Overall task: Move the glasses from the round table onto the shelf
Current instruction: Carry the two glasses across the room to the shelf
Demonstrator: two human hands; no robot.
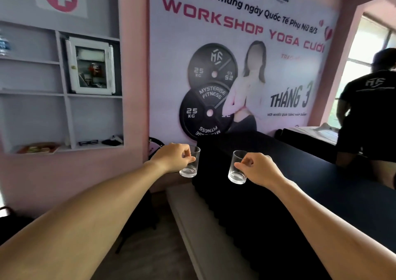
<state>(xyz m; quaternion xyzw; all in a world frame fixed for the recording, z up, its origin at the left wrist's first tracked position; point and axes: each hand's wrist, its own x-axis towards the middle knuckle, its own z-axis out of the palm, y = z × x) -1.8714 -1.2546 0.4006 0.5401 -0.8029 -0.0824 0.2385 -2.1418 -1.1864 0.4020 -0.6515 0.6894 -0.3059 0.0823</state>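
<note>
Both my arms reach forward, each carrying a clear empty drinking glass in the air. My left hand (171, 158) grips the left glass (192, 168) from its left side, fingers curled round it. My right hand (258, 168) grips the right glass (235, 172) from its right side; this glass tilts slightly. The two glasses hang about a hand's width apart over the near corner of a dark counter. The grey wall shelf (64, 95) with several open compartments is up at the left, well beyond both hands. No round table is in sight.
A long dark counter (321, 183) runs from centre to right. A person in a black shirt (368, 112) stands at its far right. The shelf holds a white first-aid box (91, 66), spectacles (88, 142) and a booklet (38, 148). A large banner covers the back wall.
</note>
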